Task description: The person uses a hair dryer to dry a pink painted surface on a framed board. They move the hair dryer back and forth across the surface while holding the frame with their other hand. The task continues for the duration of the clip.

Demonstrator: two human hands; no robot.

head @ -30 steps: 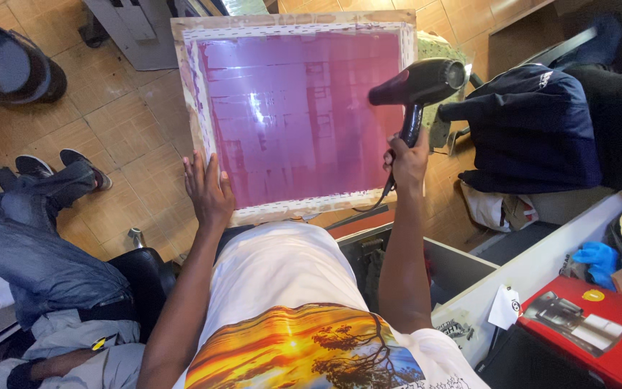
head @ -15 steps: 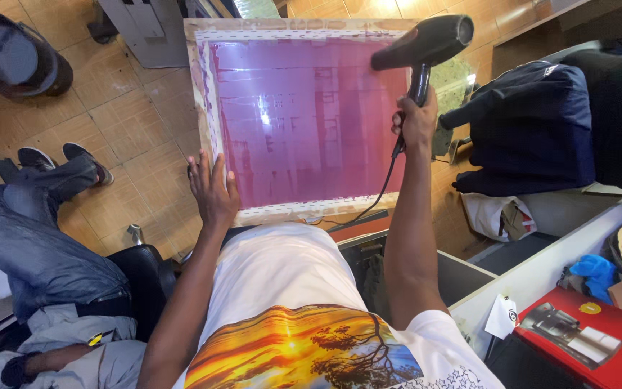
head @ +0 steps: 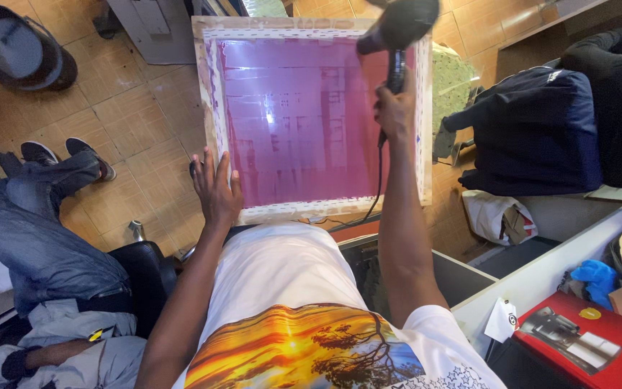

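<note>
Right hand (head: pixel 395 112) fisted round black hair dryer (head: pixel 399 27) handle at top centre, nozzle over pink screen frame (head: pixel 311 115), left hand (head: pixel 217 189) fingers spread, gripping frame's lower left edge, frame centre-top above tiled floor (head: pixel 131 122), seated person's jeans (head: pixel 30 230) at left, red box (head: pixel 584 342) lower right.

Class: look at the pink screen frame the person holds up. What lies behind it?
Around the frame show tiled floor and a grey cabinet. What lies directly behind the pink mesh is hidden.
</note>
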